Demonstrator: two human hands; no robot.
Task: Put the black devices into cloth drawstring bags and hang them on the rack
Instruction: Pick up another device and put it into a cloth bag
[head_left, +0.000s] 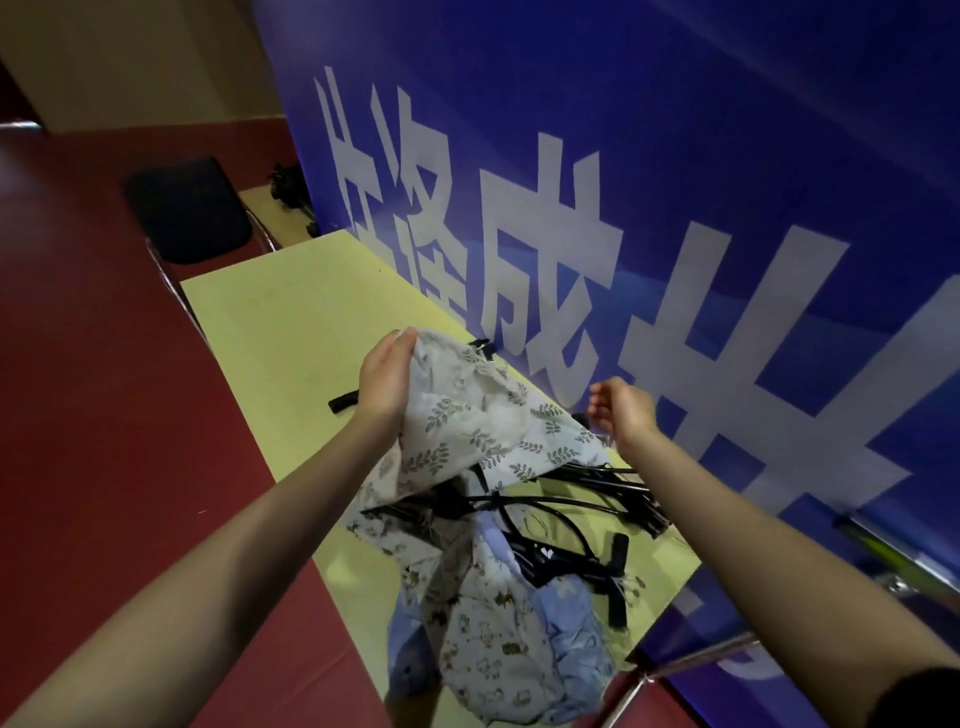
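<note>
Left hand (387, 376) grips leaf-print bag (483, 421) by its top edge, above table (270, 322). Right hand (621, 410) pinches the bag's thin drawstring (605, 434).

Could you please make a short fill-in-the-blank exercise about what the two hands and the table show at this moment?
1. The left hand holds up a cloth bag printed with ____.
2. The table top is pale ____.
3. The black devices lie on the ____.
4. The banner behind the table is ____ with white characters.

Missing words: leaves; yellow; table; blue
</note>
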